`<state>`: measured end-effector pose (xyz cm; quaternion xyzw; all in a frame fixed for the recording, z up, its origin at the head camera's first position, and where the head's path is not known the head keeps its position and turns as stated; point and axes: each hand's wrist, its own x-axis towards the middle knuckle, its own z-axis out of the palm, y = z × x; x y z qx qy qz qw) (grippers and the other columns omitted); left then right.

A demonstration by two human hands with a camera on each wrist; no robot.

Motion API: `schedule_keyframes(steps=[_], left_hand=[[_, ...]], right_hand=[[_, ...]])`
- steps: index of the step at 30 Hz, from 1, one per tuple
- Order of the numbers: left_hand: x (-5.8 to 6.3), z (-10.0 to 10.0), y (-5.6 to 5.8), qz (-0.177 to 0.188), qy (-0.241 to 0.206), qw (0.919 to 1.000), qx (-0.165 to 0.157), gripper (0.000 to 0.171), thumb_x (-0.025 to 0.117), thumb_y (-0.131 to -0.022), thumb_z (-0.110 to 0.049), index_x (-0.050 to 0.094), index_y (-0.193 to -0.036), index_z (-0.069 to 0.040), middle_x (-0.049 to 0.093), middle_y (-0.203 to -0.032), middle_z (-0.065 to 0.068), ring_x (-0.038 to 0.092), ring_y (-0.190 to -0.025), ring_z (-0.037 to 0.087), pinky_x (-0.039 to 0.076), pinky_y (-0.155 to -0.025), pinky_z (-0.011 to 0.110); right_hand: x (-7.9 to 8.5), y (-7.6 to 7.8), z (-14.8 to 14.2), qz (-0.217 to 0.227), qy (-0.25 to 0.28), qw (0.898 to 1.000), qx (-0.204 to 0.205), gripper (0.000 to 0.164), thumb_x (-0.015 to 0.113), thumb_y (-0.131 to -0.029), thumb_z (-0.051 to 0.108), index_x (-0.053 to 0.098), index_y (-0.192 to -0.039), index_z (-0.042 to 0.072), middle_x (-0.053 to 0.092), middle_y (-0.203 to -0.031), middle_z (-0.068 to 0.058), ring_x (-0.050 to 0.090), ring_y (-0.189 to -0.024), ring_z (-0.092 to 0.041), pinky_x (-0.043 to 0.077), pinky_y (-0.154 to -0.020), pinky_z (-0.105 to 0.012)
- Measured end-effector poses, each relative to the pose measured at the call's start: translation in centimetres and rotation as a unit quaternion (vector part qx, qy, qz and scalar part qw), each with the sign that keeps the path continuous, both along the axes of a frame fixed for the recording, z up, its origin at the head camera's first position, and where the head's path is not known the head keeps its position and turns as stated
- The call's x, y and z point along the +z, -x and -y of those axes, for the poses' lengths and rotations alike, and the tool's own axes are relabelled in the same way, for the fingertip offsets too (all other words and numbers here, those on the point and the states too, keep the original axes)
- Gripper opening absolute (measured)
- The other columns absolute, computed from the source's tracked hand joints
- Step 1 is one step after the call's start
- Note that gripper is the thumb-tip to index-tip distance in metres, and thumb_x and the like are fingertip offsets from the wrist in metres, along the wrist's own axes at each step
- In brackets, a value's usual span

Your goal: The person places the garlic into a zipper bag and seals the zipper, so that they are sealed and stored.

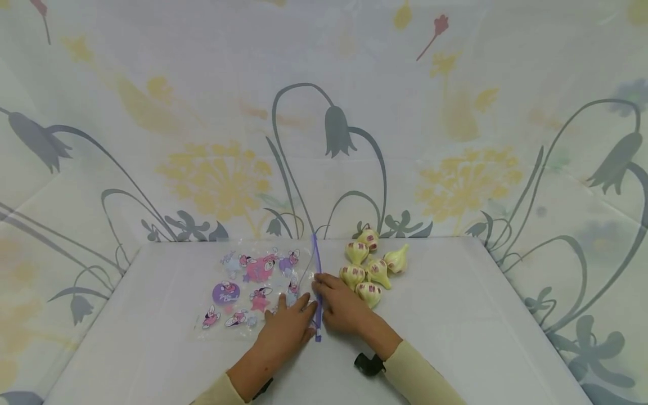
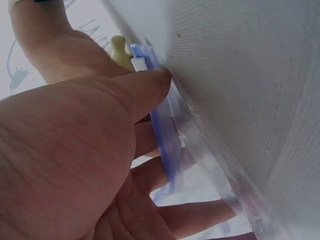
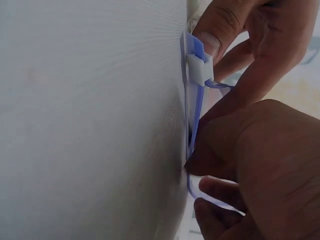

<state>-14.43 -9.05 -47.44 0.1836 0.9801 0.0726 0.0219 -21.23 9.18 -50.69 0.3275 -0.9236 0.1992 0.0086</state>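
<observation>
A clear plastic slider zip bag [image 1: 238,320] with pink and purple cartoon prints lies flat on the white table. Its purple zip strip [image 1: 318,264] faces right, and the white slider [image 3: 200,70] sits at the near end. My left hand [image 1: 288,326] rests on the bag with fingers spread, its thumb [image 2: 147,90] at the strip by the slider. From the other side, my right hand [image 1: 344,304] pinches the bag's edge with curled fingers. Between the hands, the two lips of the mouth stand slightly apart in the right wrist view.
Right of the bag lie several pale yellow-green, garlic-bulb-shaped things [image 1: 377,271] with reddish-purple markings, close beyond my right hand. A flower-printed cloth [image 1: 324,185] rises behind the white table [image 1: 455,337]. A black wrist camera [image 1: 368,364] sits under my right wrist.
</observation>
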Motion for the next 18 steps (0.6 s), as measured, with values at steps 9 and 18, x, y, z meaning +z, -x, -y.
schedule_keyframes(steps=[9, 18], left_hand=[[-0.2, 0.1, 0.2, 0.002, -0.008, 1.0000, 0.005, 0.053, 0.077, -0.097, -0.038, 0.066, -0.144, -0.016, 0.057, -0.155, 0.009, 0.051, -0.136, 0.061, 0.051, -0.089, 0.079], [-0.2, 0.2, 0.2, 0.011, -0.033, 0.9994, 0.005, 0.052, 0.077, -0.097, -0.037, 0.068, -0.143, -0.016, 0.058, -0.155, 0.012, 0.048, -0.137, 0.063, 0.048, -0.091, 0.082]], right_hand=[[1.6, -1.4, -0.5, -0.036, 0.027, 0.999, -0.022, 0.051, 0.072, -0.093, 0.007, 0.062, -0.144, 0.005, 0.056, -0.153, -0.012, 0.053, -0.143, -0.032, 0.047, -0.116, -0.048], [2.4, -2.4, -1.5, -0.086, 0.088, 0.992, -0.040, 0.049, 0.081, -0.093, 0.016, 0.066, -0.139, 0.008, 0.061, -0.144, -0.008, 0.057, -0.137, -0.028, 0.049, -0.113, -0.045]])
